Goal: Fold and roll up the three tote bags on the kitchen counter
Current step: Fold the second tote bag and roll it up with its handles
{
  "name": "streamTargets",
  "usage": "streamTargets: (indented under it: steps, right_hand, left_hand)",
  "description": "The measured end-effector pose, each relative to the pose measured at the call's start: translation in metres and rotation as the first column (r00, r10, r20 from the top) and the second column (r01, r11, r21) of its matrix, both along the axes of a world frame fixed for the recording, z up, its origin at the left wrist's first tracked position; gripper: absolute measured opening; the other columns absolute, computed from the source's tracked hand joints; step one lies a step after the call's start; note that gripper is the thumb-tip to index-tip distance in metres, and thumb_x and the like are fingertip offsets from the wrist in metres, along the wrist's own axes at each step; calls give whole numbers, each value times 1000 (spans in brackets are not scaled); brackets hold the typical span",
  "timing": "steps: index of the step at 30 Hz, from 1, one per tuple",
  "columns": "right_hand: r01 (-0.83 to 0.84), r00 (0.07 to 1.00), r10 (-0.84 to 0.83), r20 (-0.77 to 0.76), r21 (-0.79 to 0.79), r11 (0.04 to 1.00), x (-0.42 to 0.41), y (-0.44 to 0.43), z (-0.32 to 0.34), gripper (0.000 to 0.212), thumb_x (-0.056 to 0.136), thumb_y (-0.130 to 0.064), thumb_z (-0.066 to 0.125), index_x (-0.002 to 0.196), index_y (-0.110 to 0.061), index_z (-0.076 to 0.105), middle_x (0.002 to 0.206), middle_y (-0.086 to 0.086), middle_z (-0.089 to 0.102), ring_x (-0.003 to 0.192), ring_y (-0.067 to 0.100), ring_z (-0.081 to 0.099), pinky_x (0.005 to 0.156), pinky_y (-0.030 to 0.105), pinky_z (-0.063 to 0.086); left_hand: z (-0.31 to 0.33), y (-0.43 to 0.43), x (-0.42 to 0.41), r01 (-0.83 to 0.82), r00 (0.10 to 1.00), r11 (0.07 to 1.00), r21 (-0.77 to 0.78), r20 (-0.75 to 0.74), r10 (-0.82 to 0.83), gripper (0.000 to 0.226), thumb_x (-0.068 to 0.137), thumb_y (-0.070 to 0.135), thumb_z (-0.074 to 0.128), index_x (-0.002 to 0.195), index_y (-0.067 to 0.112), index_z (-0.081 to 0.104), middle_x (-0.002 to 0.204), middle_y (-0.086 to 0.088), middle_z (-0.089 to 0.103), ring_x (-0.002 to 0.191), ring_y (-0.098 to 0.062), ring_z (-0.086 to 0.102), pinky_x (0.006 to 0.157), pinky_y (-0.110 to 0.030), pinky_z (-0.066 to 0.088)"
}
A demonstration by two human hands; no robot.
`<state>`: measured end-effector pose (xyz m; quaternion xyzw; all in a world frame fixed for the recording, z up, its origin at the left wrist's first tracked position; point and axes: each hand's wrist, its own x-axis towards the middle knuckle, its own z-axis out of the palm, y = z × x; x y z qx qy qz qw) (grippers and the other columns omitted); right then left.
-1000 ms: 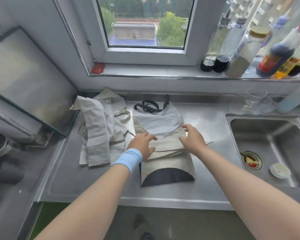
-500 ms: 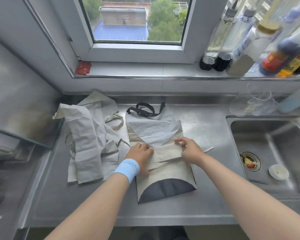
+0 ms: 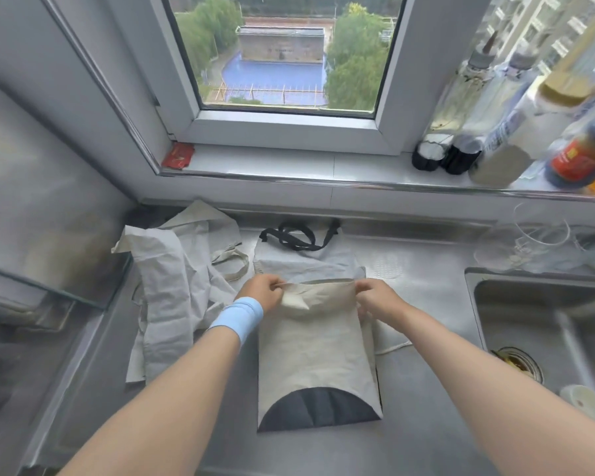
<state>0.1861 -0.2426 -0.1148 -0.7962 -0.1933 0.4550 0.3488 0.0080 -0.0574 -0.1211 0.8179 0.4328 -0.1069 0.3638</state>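
Note:
A beige tote bag with a dark navy bottom patch lies lengthwise on the steel counter in front of me. My left hand pinches its far left corner and my right hand pinches its far right corner, so the far edge is lifted slightly. Behind it lies a pale grey tote with black handles. A crumpled cream tote is heaped at the left, its handle loop lying between the bags.
A steel sink with a drain strainer and a small white lid sits at the right. Bottles crowd the windowsill at the right. A glass stove cover stands tilted at the left. Clear glassware sits behind the sink.
Both hands moved from pressing the folded fabric to pinching the beige tote's far corners. The beige panel now lies spread toward me, covering more of the bag.

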Motion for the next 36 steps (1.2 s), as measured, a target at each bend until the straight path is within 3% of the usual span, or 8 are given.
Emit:
streamTargets:
  steps: [3,6,12,17,22,27,31,36]
  right_hand:
    - [-69,957,115,267,-173,982,2,6,-10,23,84,-20,50,61,-19,45,64,-3,49,60,17,44,57,29,34]
    - [-81,846,253,469,-355,931,9,15,-13,17,88,-23,47,75,-21,58,86,-5,63,86,24,60,66,30,44]
    - [54,857,132,498,-342,938,45,46,-20,40,94,-26,45,132,-16,52,132,5,56,117,28,56,87,35,43]
    - [11,867,172,468,-364,931,51,59,-27,16,84,-23,54,69,-19,52,74,1,61,75,29,59,58,28,39]
    - [-93,694,322,644,-363,927,42,64,-28,14,82,-9,47,90,-17,56,90,4,65,79,29,58,60,30,40]
    - [-86,563,469,681,-516,852,36,74,-26,34,83,-5,55,115,-13,46,113,10,54,96,30,58,65,33,41]
    - [-247,363,478,799,-412,877,38,94,-29,45,75,2,52,117,-14,51,114,10,48,99,31,50,72,35,36]
    - [-482,354,628,693,-440,757,33,112,-49,38,89,-23,47,127,-22,54,129,6,48,121,28,44,93,39,36]
  left_hand:
    - [-9,-2,4,172,985,941,290,-39,-168,49,84,12,56,130,28,55,129,3,55,124,-21,47,103,-33,38]
    - [-9,-8,21,224,965,841,492,8,-262,50,83,10,54,129,29,55,126,4,52,122,-22,44,100,-33,33]
    - [-17,-8,58,540,842,795,277,-179,-509,54,89,23,56,141,30,43,150,1,33,137,-23,31,108,-36,33]
    - [-23,-9,57,533,844,827,178,-187,-503,60,78,35,66,136,36,49,144,7,31,135,-17,28,106,-37,35]
    - [-22,0,56,510,854,860,17,-128,-504,66,71,42,73,134,36,54,135,9,37,128,-15,28,109,-35,32]
    - [-25,11,52,364,931,899,244,-92,-352,53,86,33,59,138,37,47,148,6,33,138,-20,22,112,-38,25]
    - [-29,37,40,356,934,913,198,-117,-338,61,88,21,54,146,29,35,157,0,22,146,-23,11,117,-37,15]
    - [-33,59,36,263,961,897,355,-176,-212,48,93,30,50,140,34,42,159,-2,17,145,-25,14,114,-39,20]
